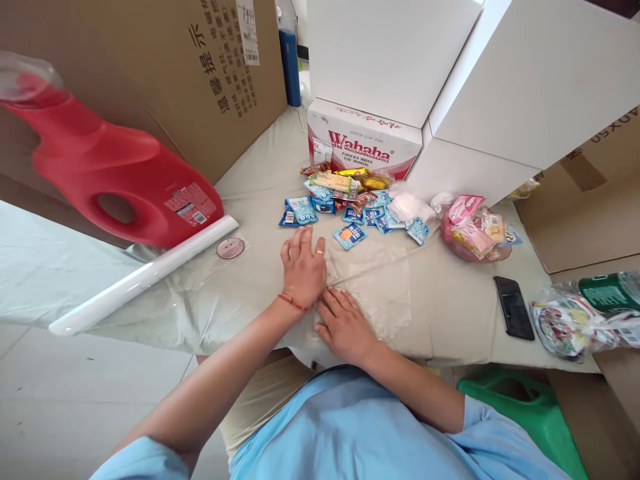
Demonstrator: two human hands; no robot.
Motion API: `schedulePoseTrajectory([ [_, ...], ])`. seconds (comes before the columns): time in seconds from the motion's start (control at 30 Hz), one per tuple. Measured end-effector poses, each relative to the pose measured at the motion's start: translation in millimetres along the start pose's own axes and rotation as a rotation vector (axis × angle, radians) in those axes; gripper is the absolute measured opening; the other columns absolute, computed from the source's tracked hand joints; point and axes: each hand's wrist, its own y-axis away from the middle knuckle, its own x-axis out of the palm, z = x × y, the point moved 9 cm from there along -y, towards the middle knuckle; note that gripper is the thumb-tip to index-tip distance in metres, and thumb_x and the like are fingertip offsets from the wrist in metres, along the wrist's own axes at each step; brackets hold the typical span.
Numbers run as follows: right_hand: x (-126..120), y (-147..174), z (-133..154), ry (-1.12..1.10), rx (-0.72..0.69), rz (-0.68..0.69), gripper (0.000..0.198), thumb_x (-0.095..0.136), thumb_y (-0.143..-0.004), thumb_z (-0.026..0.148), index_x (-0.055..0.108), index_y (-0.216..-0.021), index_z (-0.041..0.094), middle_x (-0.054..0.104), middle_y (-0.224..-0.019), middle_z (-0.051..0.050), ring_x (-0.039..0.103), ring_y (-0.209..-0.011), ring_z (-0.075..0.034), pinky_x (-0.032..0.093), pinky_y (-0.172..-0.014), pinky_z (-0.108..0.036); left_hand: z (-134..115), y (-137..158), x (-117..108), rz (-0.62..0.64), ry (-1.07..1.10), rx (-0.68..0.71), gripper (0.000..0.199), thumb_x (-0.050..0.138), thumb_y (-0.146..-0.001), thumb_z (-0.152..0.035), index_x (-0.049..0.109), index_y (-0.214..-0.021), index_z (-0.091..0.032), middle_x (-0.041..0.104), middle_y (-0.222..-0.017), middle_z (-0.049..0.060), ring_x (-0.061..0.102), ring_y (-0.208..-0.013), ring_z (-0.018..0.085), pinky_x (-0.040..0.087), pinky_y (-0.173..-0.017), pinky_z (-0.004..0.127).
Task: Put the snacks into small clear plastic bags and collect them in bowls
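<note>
A clear, crinkled plastic sheet or bag (387,293) lies flat on the cloth-covered table (460,313). My left hand (304,265), with a ring and a red string bracelet, rests palm down at the plastic's left side, fingers apart and slightly bent. Just below it, my right hand (346,325) lies palm down on the plastic's near left part, fingers stretched out. Neither hand visibly grips anything; what lies under the palms is hidden. Beyond my left fingertips are several small blue snack packets (351,235).
Other wrapped snacks (333,181) lie before a Wahaba box (365,140). At left are a red detergent jug (130,180), a white roll (150,277) and a round pinkish disc (231,248). A filled snack bowl (467,243) and black phone (514,308) sit at right.
</note>
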Motion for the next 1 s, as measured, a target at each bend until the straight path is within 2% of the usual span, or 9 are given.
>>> schedulePoseTrajectory([
  [0.17,5,-12,-2,0.014,0.013,0.026,0.045,0.059,-0.100,0.037,0.063,-0.141,0.017,0.058,-0.150,-0.018,0.040,-0.151,-0.034,0.030,-0.127,-0.059,-39,22,22,0.251,0.150,0.389,0.046,0.040,-0.099,-0.019,0.067,-0.136,-0.029,0.068,-0.142,0.008,0.052,-0.144,0.024,0.025,-0.126,0.054],
  [0.33,-3,-3,-2,-0.085,-0.002,0.023,0.048,0.056,-0.101,0.035,0.058,-0.146,0.018,0.049,-0.159,-0.015,0.038,-0.152,-0.030,0.032,-0.127,-0.054,9,17,34,0.223,0.133,0.109,0.046,0.035,-0.103,-0.028,0.064,-0.139,-0.026,0.060,-0.152,0.011,0.050,-0.146,0.032,0.010,-0.123,0.075],
  [0.47,-45,-14,-21,-0.332,0.021,0.096,0.034,0.054,-0.102,0.039,0.072,-0.124,0.019,0.068,-0.137,-0.013,0.062,-0.129,-0.026,0.050,-0.111,-0.042,21,24,31,0.230,0.140,0.103,0.048,0.039,-0.104,-0.038,0.058,-0.146,-0.027,0.055,-0.156,0.011,0.043,-0.150,0.033,0.005,-0.124,0.075],
  [0.57,-101,-65,-65,-0.331,0.140,0.091,0.038,0.044,-0.107,0.041,0.076,-0.103,0.021,0.077,-0.099,-0.006,0.072,-0.093,-0.021,0.056,-0.087,-0.033,20,28,29,0.248,0.151,0.128,0.054,0.045,-0.101,-0.048,0.055,-0.149,-0.026,0.051,-0.159,0.012,0.040,-0.152,0.036,0.003,-0.123,0.076],
  [0.7,-174,-178,-129,0.073,0.219,-0.222,0.026,0.055,-0.099,0.026,0.074,-0.113,0.015,0.073,-0.115,-0.014,0.064,-0.115,-0.029,0.046,-0.105,-0.042,18,28,29,0.261,0.156,0.160,0.060,0.051,-0.098,-0.052,0.053,-0.150,-0.024,0.047,-0.162,0.011,0.037,-0.154,0.037,0.002,-0.124,0.076],
  [0.77,-175,-232,-152,0.210,0.244,-0.229,0.039,0.065,-0.093,0.025,0.068,-0.129,0.010,0.066,-0.132,-0.021,0.057,-0.127,-0.034,0.040,-0.113,-0.048,18,28,30,0.275,0.158,0.161,0.060,0.053,-0.097,-0.050,0.053,-0.151,-0.024,0.046,-0.163,0.011,0.036,-0.154,0.037,0.002,-0.124,0.076],
  [0.87,-148,-288,-174,0.235,0.251,-0.053,0.062,0.076,-0.084,0.030,0.059,-0.140,0.008,0.062,-0.139,-0.022,0.057,-0.127,-0.036,0.042,-0.111,-0.048,20,28,29,0.291,0.161,0.153,0.060,0.053,-0.096,-0.047,0.052,-0.152,-0.024,0.046,-0.163,0.011,0.036,-0.154,0.036,0.004,-0.124,0.075],
  [0.93,-136,-300,-182,0.214,0.259,0.029,0.059,0.078,-0.082,0.031,0.063,-0.136,0.010,0.068,-0.129,-0.019,0.062,-0.118,-0.034,0.046,-0.106,-0.046,21,28,28,0.295,0.163,0.148,0.060,0.053,-0.096,-0.046,0.051,-0.152,-0.025,0.046,-0.163,0.011,0.037,-0.154,0.035,0.004,-0.125,0.074],
  [1.0,-144,-293,-183,0.216,0.246,-0.027,0.054,0.078,-0.081,0.030,0.067,-0.130,0.011,0.070,-0.123,-0.018,0.063,-0.113,-0.032,0.047,-0.104,-0.046,20,28,28,0.296,0.166,0.147,0.061,0.053,-0.096,-0.046,0.051,-0.153,-0.025,0.046,-0.163,0.010,0.037,-0.154,0.035,0.004,-0.125,0.073],
])
